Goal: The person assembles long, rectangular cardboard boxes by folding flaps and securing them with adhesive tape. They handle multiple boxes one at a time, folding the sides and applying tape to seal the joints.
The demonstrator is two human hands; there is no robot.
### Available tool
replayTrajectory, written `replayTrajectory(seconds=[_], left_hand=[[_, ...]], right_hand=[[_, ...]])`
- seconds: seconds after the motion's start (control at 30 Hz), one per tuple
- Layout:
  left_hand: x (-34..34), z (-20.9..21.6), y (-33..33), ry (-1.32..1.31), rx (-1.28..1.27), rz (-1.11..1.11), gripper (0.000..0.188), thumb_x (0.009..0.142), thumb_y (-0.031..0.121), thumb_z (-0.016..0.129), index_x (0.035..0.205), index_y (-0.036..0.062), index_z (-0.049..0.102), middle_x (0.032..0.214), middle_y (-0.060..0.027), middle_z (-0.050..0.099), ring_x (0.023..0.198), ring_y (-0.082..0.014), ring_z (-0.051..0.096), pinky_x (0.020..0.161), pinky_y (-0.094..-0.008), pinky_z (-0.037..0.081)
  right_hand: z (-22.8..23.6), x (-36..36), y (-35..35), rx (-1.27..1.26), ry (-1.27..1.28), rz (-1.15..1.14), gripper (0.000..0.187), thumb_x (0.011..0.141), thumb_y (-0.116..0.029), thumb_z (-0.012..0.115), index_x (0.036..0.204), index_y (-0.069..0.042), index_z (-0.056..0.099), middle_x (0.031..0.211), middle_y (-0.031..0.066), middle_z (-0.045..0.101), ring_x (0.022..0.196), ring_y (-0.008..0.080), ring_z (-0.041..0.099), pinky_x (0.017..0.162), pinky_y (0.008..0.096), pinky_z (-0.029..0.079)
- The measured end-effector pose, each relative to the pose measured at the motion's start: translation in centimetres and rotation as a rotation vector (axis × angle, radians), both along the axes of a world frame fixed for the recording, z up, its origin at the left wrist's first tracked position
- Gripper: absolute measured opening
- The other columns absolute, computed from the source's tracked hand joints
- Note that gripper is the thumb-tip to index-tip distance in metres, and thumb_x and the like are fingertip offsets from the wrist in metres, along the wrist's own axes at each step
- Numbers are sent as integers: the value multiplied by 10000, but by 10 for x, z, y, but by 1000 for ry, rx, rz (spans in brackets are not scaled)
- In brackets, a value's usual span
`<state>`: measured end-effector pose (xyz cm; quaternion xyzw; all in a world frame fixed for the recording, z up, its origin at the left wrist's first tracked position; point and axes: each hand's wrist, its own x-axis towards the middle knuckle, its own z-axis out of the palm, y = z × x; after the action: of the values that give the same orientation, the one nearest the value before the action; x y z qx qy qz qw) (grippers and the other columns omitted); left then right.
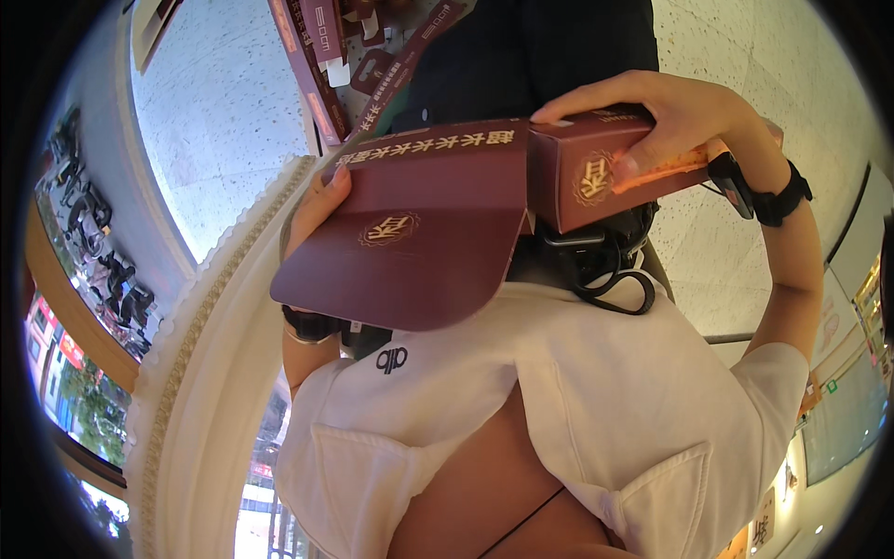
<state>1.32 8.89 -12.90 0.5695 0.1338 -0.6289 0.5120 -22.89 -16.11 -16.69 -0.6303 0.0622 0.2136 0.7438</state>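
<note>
Maroon carton held at chest height, its broad unfolded flap spread to person's left. Left hand pinches flap edge. Right hand curled around carton body, thumb on end face. Probably mid-folding; best crease along scored line, carton body steady.

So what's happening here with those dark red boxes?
A person in a white shirt is working on a dark red cardboard box with both bare hands. The left hand holds the flat, wide end of the box, where a large flap hangs open. The right hand grips the narrow, already squared-up end from above, fingers curled over its edge. A black strap sits on the right wrist. More flat boxes of the same colour lie behind, on a pale speckled surface.
</note>
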Motion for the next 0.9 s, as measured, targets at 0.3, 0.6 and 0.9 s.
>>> replayTrajectory(seconds=[0.3,0.6,0.9], left_hand=[[10,-2,-3,-5,-77,-110,349,934,282,535,1127,-8,536,1009,-154,646,861,-189,661,738,-275,548],[13,-18,-6,-24,-195,-61,373,946,312,498,1131,-4,568,1048,-145,650,900,-189,658,766,-275,541],[35,-52,7,-372,-220,-156,298,932,200,510,1113,-23,588,1053,-185,640,927,-237,641,820,-325,528]], right_hand=[[-1,0,14,-357,-26,-34,643,819,-509,597,1322,-139,446,1169,140,591,1047,271,593,906,358,473],[-5,5,27,-703,-163,-154,515,860,-384,570,1291,-124,463,1097,131,604,968,317,603,858,377,481],[-2,13,27,-716,-16,-186,473,870,-321,574,1286,-114,485,990,143,643,854,279,646,774,348,518]])
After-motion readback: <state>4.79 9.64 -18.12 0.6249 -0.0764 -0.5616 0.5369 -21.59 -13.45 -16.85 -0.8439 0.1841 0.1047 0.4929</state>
